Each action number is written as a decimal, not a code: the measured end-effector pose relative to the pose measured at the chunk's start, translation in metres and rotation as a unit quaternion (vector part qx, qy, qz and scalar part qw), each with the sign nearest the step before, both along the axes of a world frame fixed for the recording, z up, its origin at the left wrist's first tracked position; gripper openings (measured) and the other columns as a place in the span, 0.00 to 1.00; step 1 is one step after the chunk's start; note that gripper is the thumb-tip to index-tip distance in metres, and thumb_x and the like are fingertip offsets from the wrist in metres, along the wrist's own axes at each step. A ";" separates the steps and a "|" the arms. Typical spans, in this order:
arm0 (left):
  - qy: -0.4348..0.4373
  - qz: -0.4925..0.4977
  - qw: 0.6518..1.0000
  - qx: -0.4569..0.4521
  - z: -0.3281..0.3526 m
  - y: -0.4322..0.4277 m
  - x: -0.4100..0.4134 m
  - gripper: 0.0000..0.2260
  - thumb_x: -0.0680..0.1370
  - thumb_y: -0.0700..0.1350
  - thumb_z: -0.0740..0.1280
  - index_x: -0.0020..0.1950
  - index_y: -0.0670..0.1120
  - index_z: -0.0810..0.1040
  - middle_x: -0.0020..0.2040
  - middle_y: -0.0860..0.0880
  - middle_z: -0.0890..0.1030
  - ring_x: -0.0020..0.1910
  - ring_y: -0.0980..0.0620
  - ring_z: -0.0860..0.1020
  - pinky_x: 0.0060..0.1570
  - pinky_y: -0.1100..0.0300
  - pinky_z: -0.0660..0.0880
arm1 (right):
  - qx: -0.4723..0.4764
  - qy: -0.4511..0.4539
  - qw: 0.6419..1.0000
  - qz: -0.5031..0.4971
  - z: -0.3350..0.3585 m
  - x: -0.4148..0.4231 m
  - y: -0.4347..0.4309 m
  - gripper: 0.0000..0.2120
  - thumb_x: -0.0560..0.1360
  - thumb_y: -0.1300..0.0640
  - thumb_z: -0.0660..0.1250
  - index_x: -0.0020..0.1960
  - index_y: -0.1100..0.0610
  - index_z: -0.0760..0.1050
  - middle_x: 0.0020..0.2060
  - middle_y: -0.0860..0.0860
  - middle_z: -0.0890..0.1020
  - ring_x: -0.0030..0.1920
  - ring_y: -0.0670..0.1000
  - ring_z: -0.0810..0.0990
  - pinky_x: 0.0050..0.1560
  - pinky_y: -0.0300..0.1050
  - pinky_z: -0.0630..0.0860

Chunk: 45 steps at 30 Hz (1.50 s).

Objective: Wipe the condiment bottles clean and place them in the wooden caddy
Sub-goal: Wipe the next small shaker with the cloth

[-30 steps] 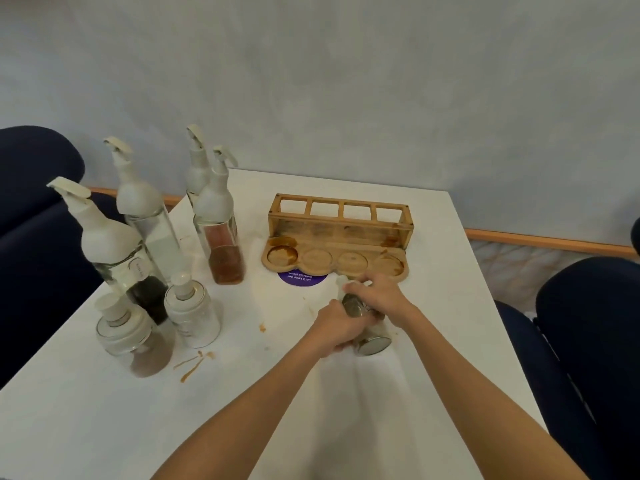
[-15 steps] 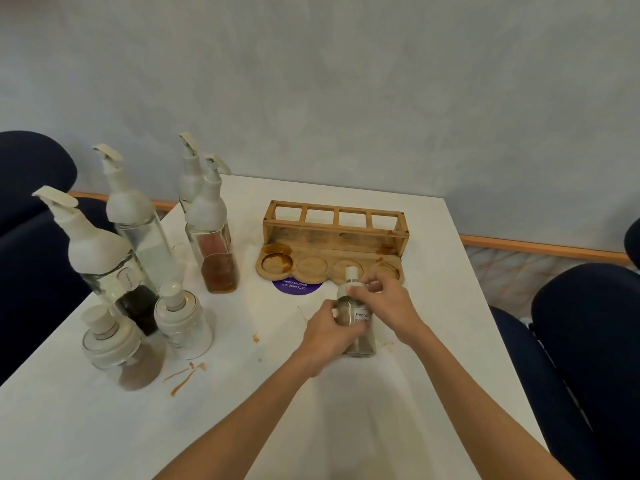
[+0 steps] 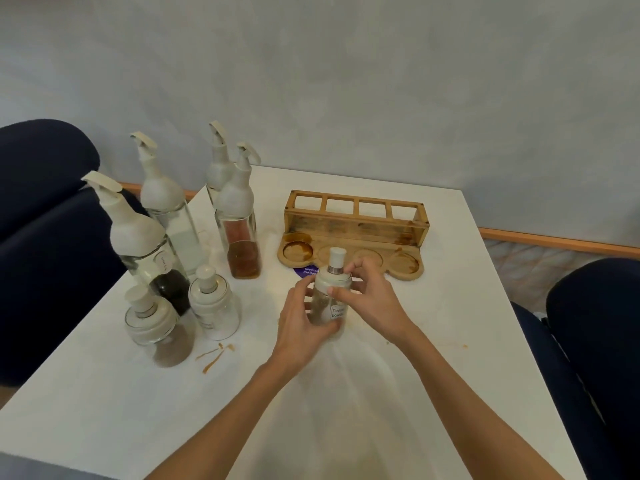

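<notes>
A small glass pepper shaker (image 3: 329, 299) with a white cap and a paper label stands upright at the table's middle, held in both hands. My left hand (image 3: 299, 327) wraps its lower body from the left. My right hand (image 3: 370, 299) grips its white collar from the right. Just beyond it sits the stained wooden caddy (image 3: 355, 230), with several round wells and several square slots, all empty. At the left stand several tall pump bottles (image 3: 239, 209) and two squat white-capped jars (image 3: 214, 306). No cloth shows clearly in either hand.
The white table (image 3: 467, 341) carries brown sauce smears (image 3: 214, 356) near the left jars and specks at the right. A purple round sticker (image 3: 308, 271) lies partly under the caddy. Dark blue chairs (image 3: 595, 341) flank both sides. A grey wall closes the back.
The shaker went from lying tilted between my hands to standing upright, lifted a little toward the caddy. My right hand shifted up onto its collar.
</notes>
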<state>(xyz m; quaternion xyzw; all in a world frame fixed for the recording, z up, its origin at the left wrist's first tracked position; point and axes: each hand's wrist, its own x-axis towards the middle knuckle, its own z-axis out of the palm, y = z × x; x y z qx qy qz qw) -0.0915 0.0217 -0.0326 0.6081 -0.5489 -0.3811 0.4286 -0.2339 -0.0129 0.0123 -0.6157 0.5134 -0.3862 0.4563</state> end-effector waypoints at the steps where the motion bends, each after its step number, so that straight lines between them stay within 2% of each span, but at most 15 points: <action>1: 0.004 0.007 1.000 -0.006 -0.001 0.003 0.006 0.37 0.69 0.43 0.79 0.73 0.54 0.64 0.67 0.55 0.72 0.60 0.56 0.74 0.53 0.66 0.74 | -0.002 -0.001 1.000 0.007 -0.001 0.007 0.002 0.18 0.70 0.56 0.75 0.53 0.53 0.69 0.56 0.47 0.79 0.55 0.44 0.79 0.47 0.35 0.76; 6: 0.022 0.048 0.998 -0.023 -0.003 0.014 0.036 0.36 0.67 0.40 0.79 0.70 0.54 0.66 0.65 0.54 0.74 0.56 0.61 0.75 0.53 0.66 0.74 | -0.030 0.010 0.999 0.026 -0.003 0.042 0.012 0.17 0.69 0.58 0.75 0.51 0.52 0.69 0.54 0.45 0.80 0.56 0.47 0.78 0.56 0.46 0.77; 11: 0.021 0.074 0.997 -0.020 -0.007 0.028 0.058 0.37 0.67 0.39 0.80 0.69 0.54 0.66 0.61 0.58 0.72 0.54 0.62 0.75 0.48 0.72 0.72 | -0.037 0.007 0.998 0.040 -0.010 0.069 0.026 0.19 0.69 0.59 0.76 0.52 0.53 0.69 0.54 0.43 0.79 0.57 0.46 0.78 0.57 0.44 0.77; 13: 0.007 0.083 0.996 -0.015 -0.009 0.032 0.063 0.37 0.67 0.40 0.80 0.71 0.53 0.66 0.62 0.59 0.71 0.56 0.58 0.74 0.55 0.68 0.72 | -0.031 0.014 0.999 0.041 -0.011 0.077 0.031 0.19 0.69 0.58 0.76 0.53 0.52 0.69 0.55 0.43 0.78 0.58 0.45 0.77 0.57 0.39 0.76; 15: 0.005 0.082 0.997 -0.008 -0.010 0.036 0.069 0.37 0.68 0.40 0.80 0.72 0.52 0.66 0.64 0.57 0.72 0.60 0.56 0.73 0.60 0.59 0.73 | -0.021 0.022 0.999 0.039 -0.011 0.084 0.036 0.21 0.69 0.59 0.76 0.55 0.50 0.68 0.56 0.41 0.76 0.58 0.44 0.75 0.56 0.35 0.73; 19: -0.002 0.077 0.997 0.000 -0.017 0.044 0.079 0.37 0.69 0.40 0.79 0.72 0.52 0.65 0.69 0.53 0.72 0.64 0.52 0.73 0.64 0.55 0.73 | -0.005 0.040 0.998 0.038 -0.014 0.093 0.048 0.25 0.68 0.59 0.76 0.58 0.50 0.67 0.60 0.44 0.75 0.62 0.46 0.74 0.61 0.38 0.72; 21: -0.007 0.066 0.998 -0.004 -0.022 0.048 0.085 0.36 0.69 0.40 0.79 0.71 0.52 0.66 0.69 0.53 0.72 0.62 0.55 0.72 0.61 0.64 0.72 | -0.001 0.050 0.998 0.038 -0.014 0.097 0.054 0.28 0.68 0.58 0.77 0.61 0.48 0.65 0.60 0.43 0.74 0.62 0.45 0.73 0.61 0.37 0.71; 23: -0.016 0.043 0.999 -0.004 -0.025 0.050 0.091 0.35 0.69 0.40 0.79 0.71 0.52 0.66 0.66 0.56 0.71 0.60 0.57 0.72 0.54 0.75 0.68 | -0.009 0.058 0.998 0.037 -0.012 0.099 0.058 0.30 0.67 0.58 0.77 0.62 0.46 0.65 0.59 0.40 0.73 0.61 0.44 0.73 0.61 0.36 0.70; 26: -0.016 0.008 1.000 0.000 -0.025 0.052 0.099 0.35 0.69 0.41 0.79 0.71 0.52 0.66 0.64 0.60 0.68 0.61 0.58 0.71 0.50 0.79 0.66 | -0.020 0.075 0.996 0.032 -0.012 0.100 0.063 0.32 0.67 0.56 0.77 0.63 0.44 0.64 0.58 0.36 0.73 0.60 0.41 0.74 0.63 0.38 0.70; 30: 0.003 -0.028 1.000 0.001 -0.028 0.056 0.108 0.33 0.70 0.42 0.78 0.69 0.57 0.65 0.64 0.59 0.67 0.63 0.58 0.70 0.53 0.77 0.67 | -0.021 0.099 0.995 0.019 -0.011 0.103 0.072 0.34 0.67 0.54 0.77 0.66 0.40 0.63 0.57 0.28 0.71 0.58 0.35 0.74 0.61 0.38 0.69; 32: 0.002 -0.041 0.999 -0.003 -0.032 0.060 0.114 0.35 0.70 0.43 0.78 0.70 0.58 0.64 0.68 0.58 0.67 0.67 0.58 0.69 0.59 0.72 0.67 | -0.010 0.096 0.995 0.005 -0.012 0.101 0.079 0.35 0.68 0.53 0.77 0.68 0.40 0.62 0.60 0.34 0.71 0.60 0.40 0.73 0.63 0.41 0.70; 35: -0.001 -0.070 0.998 -0.005 -0.037 0.065 0.120 0.37 0.72 0.40 0.76 0.75 0.54 0.61 0.73 0.55 0.66 0.72 0.55 0.66 0.71 0.56 0.66 | -0.002 0.083 0.995 -0.046 -0.018 0.093 0.093 0.33 0.69 0.51 0.76 0.68 0.40 0.63 0.62 0.40 0.73 0.61 0.45 0.74 0.62 0.44 0.73; 39: 0.001 -0.103 0.995 0.002 -0.039 0.064 0.125 0.38 0.71 0.40 0.75 0.76 0.54 0.61 0.73 0.55 0.67 0.73 0.52 0.66 0.72 0.48 0.66 | 0.011 0.061 0.992 -0.111 -0.023 0.092 0.112 0.29 0.70 0.52 0.75 0.66 0.41 0.65 0.60 0.43 0.76 0.60 0.47 0.77 0.60 0.49 0.76; 41: 0.004 -0.113 0.994 0.004 -0.036 0.057 0.123 0.39 0.70 0.43 0.77 0.76 0.55 0.61 0.73 0.57 0.68 0.73 0.53 0.66 0.71 0.48 0.67 | 0.006 0.061 0.991 -0.116 -0.017 0.101 0.112 0.30 0.69 0.52 0.75 0.66 0.41 0.65 0.60 0.42 0.76 0.59 0.46 0.77 0.60 0.49 0.76; 45: 0.053 -0.116 0.992 0.001 -0.022 0.041 0.114 0.39 0.68 0.45 0.80 0.74 0.51 0.65 0.69 0.56 0.73 0.68 0.56 0.71 0.66 0.60 0.70 | -0.029 0.103 0.991 -0.080 -0.001 0.121 0.098 0.34 0.68 0.52 0.76 0.68 0.41 0.63 0.60 0.39 0.74 0.59 0.43 0.74 0.58 0.41 0.72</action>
